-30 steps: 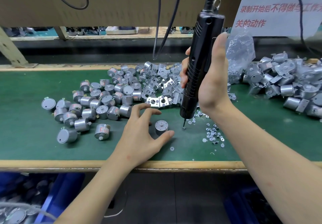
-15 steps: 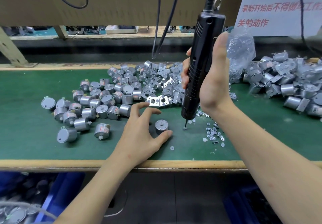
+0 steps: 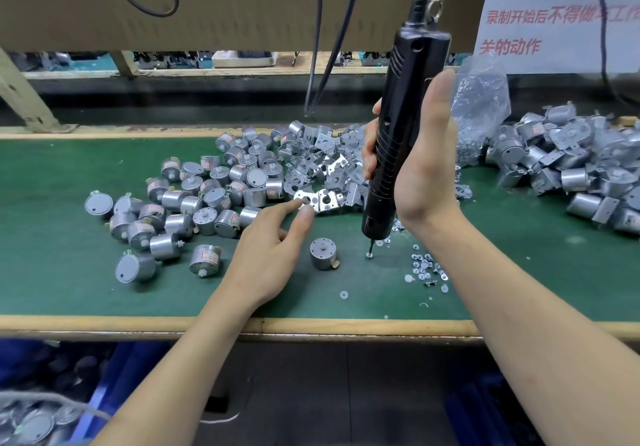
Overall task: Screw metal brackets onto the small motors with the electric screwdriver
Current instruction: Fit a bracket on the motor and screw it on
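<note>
The right hand (image 3: 426,168) is wrapped round the electric screwdriver (image 3: 398,116), held upright with its bit resting on a screw (image 3: 369,255) at 3 o'clock of the standing motor (image 3: 323,253). The left hand (image 3: 266,255), fingers outstretched and holding nothing, reaches thumb and forefinger to a bracket (image 3: 313,199) at the motor's 12 o'clock. Advisable: pinch that one bracket by its edge, align its holes over the motor's face, then lower the bit square.

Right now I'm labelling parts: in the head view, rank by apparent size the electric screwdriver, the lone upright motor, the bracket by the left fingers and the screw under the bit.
1. electric screwdriver
2. upright motor and bracket: look about alike, not ranked
3. screw
</note>
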A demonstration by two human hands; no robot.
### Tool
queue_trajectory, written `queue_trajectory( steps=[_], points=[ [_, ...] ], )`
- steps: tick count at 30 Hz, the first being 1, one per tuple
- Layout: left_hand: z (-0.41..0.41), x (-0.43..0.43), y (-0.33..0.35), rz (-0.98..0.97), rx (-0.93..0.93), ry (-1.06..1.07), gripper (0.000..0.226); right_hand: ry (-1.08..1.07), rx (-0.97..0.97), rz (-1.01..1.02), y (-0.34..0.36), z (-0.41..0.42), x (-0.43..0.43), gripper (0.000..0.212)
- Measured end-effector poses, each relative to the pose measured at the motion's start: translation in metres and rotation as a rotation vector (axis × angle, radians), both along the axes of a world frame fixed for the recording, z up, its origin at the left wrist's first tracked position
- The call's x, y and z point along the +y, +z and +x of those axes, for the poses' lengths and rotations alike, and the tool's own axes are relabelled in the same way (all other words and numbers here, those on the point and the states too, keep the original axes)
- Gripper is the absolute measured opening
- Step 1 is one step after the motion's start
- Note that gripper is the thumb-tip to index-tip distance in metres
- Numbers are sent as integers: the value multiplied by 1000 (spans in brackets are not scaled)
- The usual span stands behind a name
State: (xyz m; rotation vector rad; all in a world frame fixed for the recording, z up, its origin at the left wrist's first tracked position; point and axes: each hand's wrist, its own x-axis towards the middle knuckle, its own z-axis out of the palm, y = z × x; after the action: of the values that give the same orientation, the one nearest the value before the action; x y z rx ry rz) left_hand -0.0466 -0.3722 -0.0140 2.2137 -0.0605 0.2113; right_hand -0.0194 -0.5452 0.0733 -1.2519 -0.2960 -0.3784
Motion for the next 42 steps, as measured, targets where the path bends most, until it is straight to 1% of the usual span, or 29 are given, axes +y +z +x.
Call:
queue_trajectory(
  steps=[3, 6, 8, 11, 14, 16, 18, 19, 21, 23, 27, 32, 35, 37, 39, 42],
  points=[
    [0, 1, 0, 3, -29, -3, 70, -22, -10, 18, 0, 0, 1, 62],
    [0, -2, -2, 65, -77, -37, 53, -44, -23, 10, -1, 0, 3, 65],
    [0, -2, -2, 87, -68, -38, 48, -48, -36, 5, -2, -1, 4, 71],
    [0, -2, 0, 75, -51, -51, 46, -49, -51, -4, -2, -2, 4, 79],
    [-2, -3, 2, -1, -78, -68, 45, -50, -47, 11, -2, -2, 3, 77],
    [-4, -3, 2, -78, -136, -46, 36, -55, -40, 27, -2, -3, 2, 70],
    [-9, -1, 4, -77, -236, 19, 22, -55, -37, 33, -2, -3, 2, 66],
    [-12, 1, 5, -33, -307, 52, 16, -57, -36, 33, -2, -3, 2, 66],
    [-18, 5, 7, 128, -440, 67, 8, -64, -34, 33, -2, -3, 1, 66],
    [-24, 11, 7, 277, -486, 12, 10, -69, -32, 34, -3, -3, 0, 66],
    [-32, 19, 8, 396, -444, -75, 29, -73, -37, 41, -4, -2, -1, 64],
    [-33, 12, 6, 320, -323, -169, 31, -84, -46, 29, -5, -1, -1, 65],
    [-32, 2, 1, 304, -266, -178, 33, -87, -55, 21, -5, -2, 1, 67],
    [-31, -1, -1, 307, -258, -153, 31, -90, -59, 15, -5, -1, 1, 71],
    [-31, -2, -1, 304, -265, -122, 32, -94, -64, 6, -5, -1, 1, 71],
    [-32, -1, 1, 335, -273, -127, 40, -96, -68, -7, -5, -2, 1, 72]
  ],
)
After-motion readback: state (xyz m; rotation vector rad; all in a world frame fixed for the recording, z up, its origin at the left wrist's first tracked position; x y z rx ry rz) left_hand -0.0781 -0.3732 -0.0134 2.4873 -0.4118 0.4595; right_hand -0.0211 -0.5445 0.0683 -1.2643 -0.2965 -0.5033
